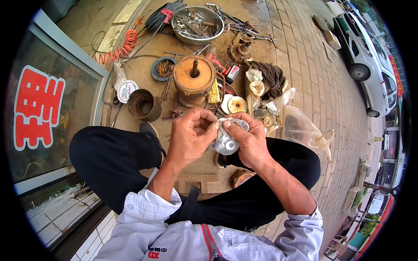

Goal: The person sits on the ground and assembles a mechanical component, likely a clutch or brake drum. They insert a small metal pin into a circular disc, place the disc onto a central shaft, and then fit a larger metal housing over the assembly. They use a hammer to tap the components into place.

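Both hands pinching the small clear bag of bearings (226, 141): right hand (248, 141) cradles it, left hand (189, 137) works the mouth, rusty motor (193, 78) just beyond on the ground.

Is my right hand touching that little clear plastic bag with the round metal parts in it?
Touching. The head view shows the right hand wrapped around the bag, thumb pressed on its top edge, with the left hand pinching the same edge.
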Demonstrator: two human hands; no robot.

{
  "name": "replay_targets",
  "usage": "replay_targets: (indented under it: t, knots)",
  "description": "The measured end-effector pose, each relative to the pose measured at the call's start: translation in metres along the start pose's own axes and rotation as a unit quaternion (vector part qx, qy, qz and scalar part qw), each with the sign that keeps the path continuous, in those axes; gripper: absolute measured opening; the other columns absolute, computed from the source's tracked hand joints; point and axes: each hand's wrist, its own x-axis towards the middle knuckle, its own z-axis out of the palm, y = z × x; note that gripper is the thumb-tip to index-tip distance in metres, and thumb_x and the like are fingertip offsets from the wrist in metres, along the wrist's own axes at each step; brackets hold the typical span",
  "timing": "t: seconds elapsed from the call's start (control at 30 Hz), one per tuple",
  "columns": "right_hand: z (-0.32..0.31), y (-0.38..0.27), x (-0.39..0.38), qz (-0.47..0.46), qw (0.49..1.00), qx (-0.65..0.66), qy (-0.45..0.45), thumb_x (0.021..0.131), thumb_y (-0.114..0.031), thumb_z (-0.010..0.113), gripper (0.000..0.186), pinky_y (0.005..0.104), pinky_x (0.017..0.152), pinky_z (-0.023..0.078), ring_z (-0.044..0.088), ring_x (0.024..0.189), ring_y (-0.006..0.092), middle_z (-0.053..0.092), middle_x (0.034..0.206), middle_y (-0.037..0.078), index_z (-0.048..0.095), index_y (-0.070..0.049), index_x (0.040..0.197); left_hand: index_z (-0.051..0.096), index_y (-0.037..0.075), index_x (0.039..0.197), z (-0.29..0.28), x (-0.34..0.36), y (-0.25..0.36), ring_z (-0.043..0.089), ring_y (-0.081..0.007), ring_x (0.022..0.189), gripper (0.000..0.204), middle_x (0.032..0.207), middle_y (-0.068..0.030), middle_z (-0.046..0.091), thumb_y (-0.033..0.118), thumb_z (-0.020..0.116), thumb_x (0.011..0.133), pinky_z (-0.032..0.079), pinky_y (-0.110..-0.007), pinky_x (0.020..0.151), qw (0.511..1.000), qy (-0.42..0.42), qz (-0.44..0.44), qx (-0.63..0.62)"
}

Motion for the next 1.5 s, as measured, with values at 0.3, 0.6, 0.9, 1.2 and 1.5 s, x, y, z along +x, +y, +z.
replay_targets:
  t: [0.3,0.6,0.9,1.2,1.5]
  knots:
    - [-0.001,-0.006,-0.002,-0.004,0.999,0.05,-0.021,0.093,-0.006,0.075,0.012,0.0259,0.068,0.055,0.067,0.076,0.0093,0.073,0.088,0.006,0.07,0.001,0.102,0.066,-0.004,0.109,-0.016,0.003,0.002,0.068,-0.0108,0.074,0.018,0.091,-0.0075,0.07,0.006,0.071,0.095,0.057,-0.024,0.067,0.993,-0.078,-0.014,-0.093]
    - [-0.003,-0.002,-0.002,-0.012,1.0,0.019,0.004,0.094,-0.007,0.074,0.01,0.0252,0.066,0.053,0.064,0.073,0.0079,0.072,0.085,0.003,0.071,0.0,0.099,0.067,-0.004,0.107,-0.014,0.004,0.001,0.07,-0.0123,0.075,0.017,0.09,-0.0088,0.072,0.007,0.072,0.094,0.06,-0.025,0.069,0.993,-0.047,-0.058,-0.09]
    - [0.001,-0.006,-0.001,0.011,0.998,0.062,0.016,0.095,-0.007,0.071,0.01,0.0265,0.069,0.055,0.066,0.075,0.0095,0.072,0.088,0.005,0.07,0.001,0.102,0.068,-0.005,0.105,-0.017,0.005,0.006,0.071,-0.0134,0.074,0.016,0.087,-0.009,0.071,0.007,0.069,0.095,0.061,-0.026,0.068,0.986,-0.06,-0.105,-0.118]
    - [-0.001,-0.006,-0.002,0.022,0.998,0.053,0.006,0.094,-0.005,0.072,0.01,0.0271,0.066,0.057,0.068,0.075,0.0109,0.073,0.088,0.007,0.071,0.002,0.102,0.067,-0.007,0.103,-0.013,0.004,0.008,0.071,-0.0129,0.071,0.013,0.087,-0.0092,0.071,0.001,0.068,0.093,0.06,-0.026,0.066,0.994,-0.05,-0.088,-0.051]
    - [-0.003,-0.002,-0.001,0.003,0.999,0.04,-0.009,0.092,0.001,0.073,0.011,0.0274,0.069,0.058,0.07,0.077,0.0123,0.075,0.089,0.009,0.072,0.003,0.103,0.064,-0.006,0.096,-0.006,-0.001,0.009,0.07,-0.0106,0.072,0.008,0.084,-0.0072,0.07,-0.009,0.065,0.089,0.059,-0.025,0.066,0.996,-0.015,0.008,0.093]
